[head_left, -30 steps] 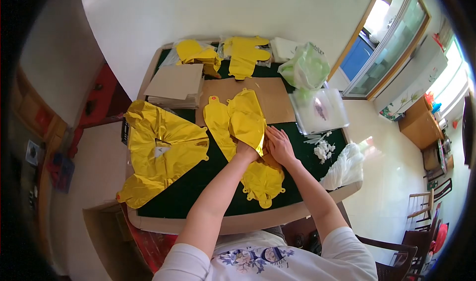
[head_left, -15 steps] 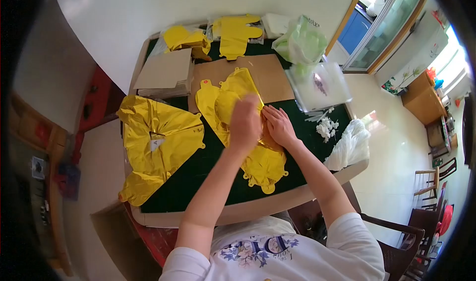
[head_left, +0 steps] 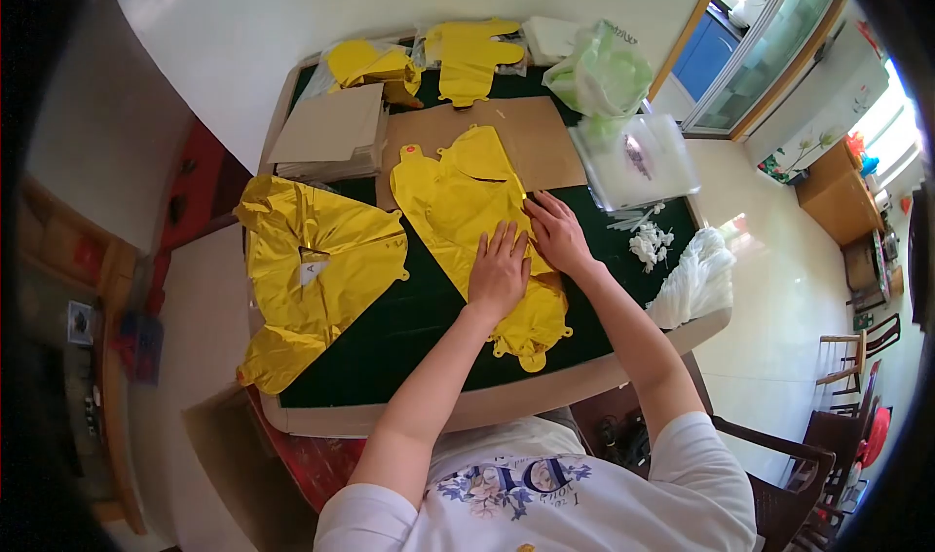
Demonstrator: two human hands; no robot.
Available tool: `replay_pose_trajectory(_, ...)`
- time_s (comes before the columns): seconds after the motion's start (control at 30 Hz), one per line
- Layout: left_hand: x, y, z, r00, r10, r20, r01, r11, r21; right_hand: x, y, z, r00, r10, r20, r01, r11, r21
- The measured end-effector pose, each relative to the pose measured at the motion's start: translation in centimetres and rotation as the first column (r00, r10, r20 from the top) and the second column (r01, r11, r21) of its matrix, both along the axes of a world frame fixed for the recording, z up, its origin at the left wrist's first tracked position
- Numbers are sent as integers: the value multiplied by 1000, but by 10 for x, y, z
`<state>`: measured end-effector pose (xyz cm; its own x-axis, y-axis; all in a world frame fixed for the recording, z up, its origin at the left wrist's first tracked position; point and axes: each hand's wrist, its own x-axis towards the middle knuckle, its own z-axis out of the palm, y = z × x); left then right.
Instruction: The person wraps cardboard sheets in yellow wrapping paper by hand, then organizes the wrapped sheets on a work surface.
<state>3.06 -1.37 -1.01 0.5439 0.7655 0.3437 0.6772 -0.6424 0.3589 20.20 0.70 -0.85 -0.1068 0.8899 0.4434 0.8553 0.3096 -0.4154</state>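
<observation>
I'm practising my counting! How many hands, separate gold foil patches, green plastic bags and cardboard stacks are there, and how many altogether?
Left hand and right hand: 2
Gold foil patches: 4
Green plastic bag: 1
Cardboard stack: 1
Total: 8

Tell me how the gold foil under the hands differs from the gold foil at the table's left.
The left hand rests on the central foil; neither hand touches the left-side foil.
The central foil partly overlaps the brown cardboard; the left-side foil lies clear of it.
The left-side foil shows a white patch near its middle; the central foil shows none.
Both are shiny, creased and gold, with small edge tabs.
</observation>
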Motion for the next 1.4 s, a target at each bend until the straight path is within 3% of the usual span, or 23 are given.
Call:
replay_pose_trajectory(0.27, 0, -1, 3, 1000, -5, -1, 5, 1000, -3, 1, 21, 5, 982, -28, 185, 35, 999, -32)
replay_pose_trajectory(0.47, 0, -2, 3, 1000, -6, -13, 5, 1000, -14, 4, 14, -1, 994, -48, 100, 50, 998, -22)
replay_pose_trajectory(0.8, 0, -1, 0, 1000, 0, 3, 0, 1000, 21, 15, -44, 13, 984, 41, 172, -19, 992, -125)
replay_pose_trajectory(0.9, 0, 0, 2, 996, 0, -86, -2, 1000, -20, 17, -50, 15, 981, 60, 184, -35, 990, -136)
replay_pose_trajectory(1.0, 1, 0, 0, 1000, -1, -4, 1, 1000, 23, 17, -53, 17, 977, 66, 201, -36, 988, -149)
replay_pose_trajectory(1.4, 1, 2, -1, 1000, 12, -22, -12, 1000, 25, 20, -111, 26, 961, 86, 262, -27, 975, -223)
